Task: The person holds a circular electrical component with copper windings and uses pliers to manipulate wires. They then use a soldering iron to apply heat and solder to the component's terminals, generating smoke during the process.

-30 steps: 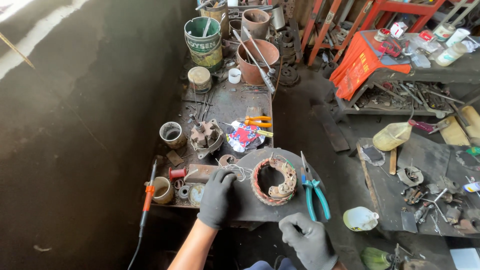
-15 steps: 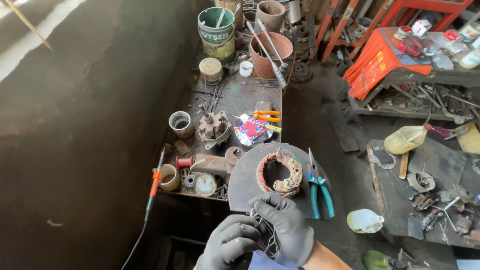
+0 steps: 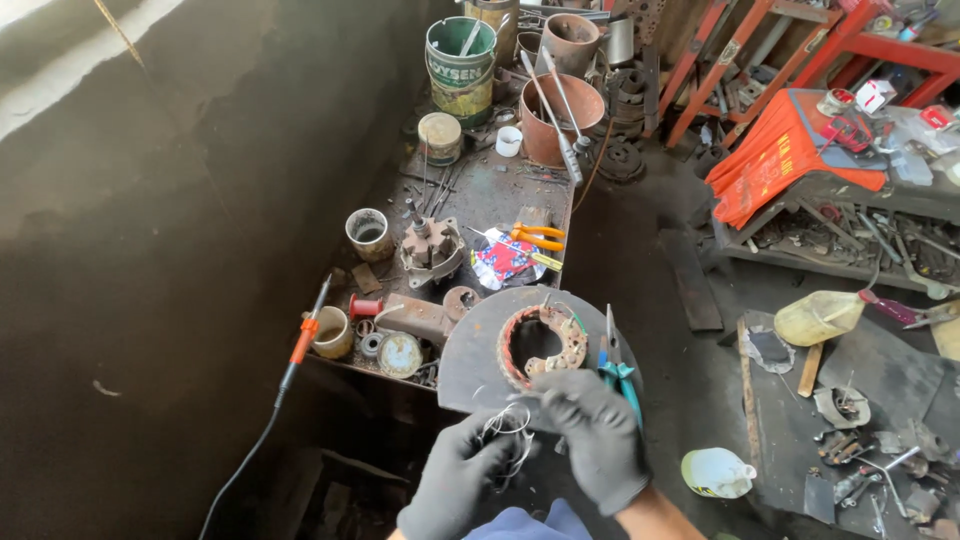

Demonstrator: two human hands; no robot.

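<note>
Soldering iron (image 3: 300,345): lying at the table's left edge, well left of both grips, its cord hanging toward the floor.
Tin cups (image 3: 368,233): standing up and to the left of the grips, among small round parts and a red spool.
Left hand (image 3: 455,487): gloved, its grip curling closed on a loose tangle of thin wire.
Wire tangle (image 3: 508,428): sitting between the two grips, just below the round plate, its strands springing out in loops.
Round plate (image 3: 470,350): lying directly above the grips at the table's (image 3: 480,195) near end, carrying the winding ring.
Winding ring (image 3: 543,345): resting on the plate, just above the right grip, reddish coils around an open middle.
Right hand (image 3: 598,435): gloved, fingers pinching closed; it is meeting the wire near the ring, though I cannot tell how firmly it is holding.
Blue pliers (image 3: 617,368): lying just right of the ring, touching or nearly touching the right grip's knuckles.
Orange pliers (image 3: 538,236): lying farther up the table, well above the grips.
Risk: the springy strands may be snagging on the ring or knotting tighter if pulled hard; a knuckle could also be nudging the blue pliers off the plate's edge.
</note>
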